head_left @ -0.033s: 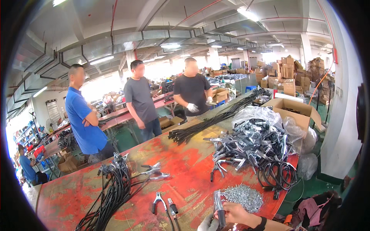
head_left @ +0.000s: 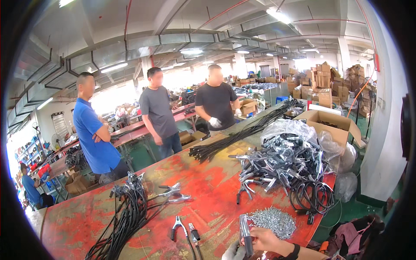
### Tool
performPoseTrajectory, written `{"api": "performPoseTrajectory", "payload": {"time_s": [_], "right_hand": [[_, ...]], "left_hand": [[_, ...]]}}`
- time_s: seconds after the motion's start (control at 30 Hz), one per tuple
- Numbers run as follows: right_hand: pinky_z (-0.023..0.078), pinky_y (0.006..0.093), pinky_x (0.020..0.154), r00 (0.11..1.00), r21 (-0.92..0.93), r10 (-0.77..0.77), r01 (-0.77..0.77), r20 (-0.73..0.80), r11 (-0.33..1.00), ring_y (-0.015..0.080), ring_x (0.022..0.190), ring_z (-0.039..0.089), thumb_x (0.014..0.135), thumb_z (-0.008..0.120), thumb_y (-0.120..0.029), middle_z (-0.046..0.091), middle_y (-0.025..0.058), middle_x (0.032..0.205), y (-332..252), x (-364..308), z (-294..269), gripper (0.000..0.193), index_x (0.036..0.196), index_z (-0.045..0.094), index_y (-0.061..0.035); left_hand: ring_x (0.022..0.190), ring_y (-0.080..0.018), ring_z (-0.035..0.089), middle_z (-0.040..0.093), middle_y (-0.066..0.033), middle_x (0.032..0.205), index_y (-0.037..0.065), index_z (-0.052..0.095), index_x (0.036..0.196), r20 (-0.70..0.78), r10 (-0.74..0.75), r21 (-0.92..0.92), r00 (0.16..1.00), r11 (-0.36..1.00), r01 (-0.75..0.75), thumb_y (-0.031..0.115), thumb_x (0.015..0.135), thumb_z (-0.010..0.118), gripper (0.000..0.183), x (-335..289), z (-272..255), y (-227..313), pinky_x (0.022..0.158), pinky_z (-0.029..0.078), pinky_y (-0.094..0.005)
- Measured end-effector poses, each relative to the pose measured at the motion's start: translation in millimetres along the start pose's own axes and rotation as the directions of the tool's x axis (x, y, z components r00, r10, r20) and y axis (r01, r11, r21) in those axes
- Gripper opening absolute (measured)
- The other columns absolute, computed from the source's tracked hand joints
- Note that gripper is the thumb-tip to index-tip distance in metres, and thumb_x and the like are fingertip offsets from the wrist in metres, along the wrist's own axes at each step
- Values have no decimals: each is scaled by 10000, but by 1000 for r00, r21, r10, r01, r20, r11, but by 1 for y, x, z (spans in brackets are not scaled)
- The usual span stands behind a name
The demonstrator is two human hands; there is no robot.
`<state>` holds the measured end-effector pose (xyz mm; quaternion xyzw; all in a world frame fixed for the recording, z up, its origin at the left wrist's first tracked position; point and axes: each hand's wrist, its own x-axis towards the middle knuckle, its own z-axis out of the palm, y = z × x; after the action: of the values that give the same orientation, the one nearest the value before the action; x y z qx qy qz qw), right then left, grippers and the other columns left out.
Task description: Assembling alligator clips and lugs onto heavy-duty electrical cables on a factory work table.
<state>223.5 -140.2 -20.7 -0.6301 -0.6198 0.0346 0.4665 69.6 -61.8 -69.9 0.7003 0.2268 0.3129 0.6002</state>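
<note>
Low in the view, a silver metal clamp [head_left: 245, 225] with a black handle sleeve stands roughly upright between my hands. My left hand [head_left: 234, 252], in a grey-white glove, is closed at its lower part. My bare right hand [head_left: 265, 241] pinches the black sleeve from the right, with a dark band on its wrist. Just beyond lies a heap of small silver screws or similar metal fasteners [head_left: 274, 222]. Left of my hands, one clamp [head_left: 178, 224] and another clamp [head_left: 194, 232] lie on the red, worn tabletop [head_left: 151, 221], each with black cable.
A big pile of metal clamps [head_left: 281, 162] covers the right side, beside coiled black cables [head_left: 311, 197] and an open carton [head_left: 331, 123]. Cabled clamps [head_left: 125, 208] lie at left, a long black cable bundle [head_left: 242, 135] farther back. Three people stand beyond the table.
My hands and the clamp stay practically still. Across the table, the gloved hands of the person in black have shifted slightly.
</note>
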Motion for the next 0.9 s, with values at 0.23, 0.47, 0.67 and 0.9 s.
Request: {"api": "performPoseTrajectory", "payload": {"time_s": [0.23, 0.47, 0.67, 0.9], "right_hand": [[532, 294, 642, 995, 148, 95, -97, 19, 984, 207, 726, 657, 698, 815, -152, 661, 52, 814, 6, -2, 5, 243, 915, 720, -96], [531, 295, 653, 996, -65, 78, -75, 50, 995, 214, 734, 652, 713, 791, -121, 655, 62, 835, 0, -1, 0, 221, 909, 697, -77], [503, 318, 559, 998, 3, -57, 57, -14, 998, 214, 697, 620, 722, 736, -213, 569, 38, 788, 26, -8, 16, 261, 917, 638, -70], [513, 325, 576, 997, -3, -57, 57, -47, 998, 228, 722, 628, 689, 739, -154, 596, 41, 846, 22, -9, 15, 272, 925, 631, -71]], "left_hand": [[709, -109, 559, 618, -50, 859, 29, 560, 1249, 82, -120, -27, 989, 992, 123, 243, 974, 514, 352, 0, -3, 1, 627, 473, -260], [721, -85, 539, 613, -28, 893, 21, 552, 1257, 74, -106, -121, 992, 986, 115, 228, 985, 500, 346, 0, -4, 2, 639, 463, -241], [648, -62, 511, 592, -5, 837, 38, 545, 1270, 87, -76, -86, 993, 993, 83, 207, 984, 492, 336, 1, -3, 7, 567, 431, -213], [668, -55, 503, 581, 7, 845, 36, 535, 1270, 64, -86, -120, 994, 988, 94, 193, 985, 489, 329, -1, 0, 10, 579, 424, -202]]}}
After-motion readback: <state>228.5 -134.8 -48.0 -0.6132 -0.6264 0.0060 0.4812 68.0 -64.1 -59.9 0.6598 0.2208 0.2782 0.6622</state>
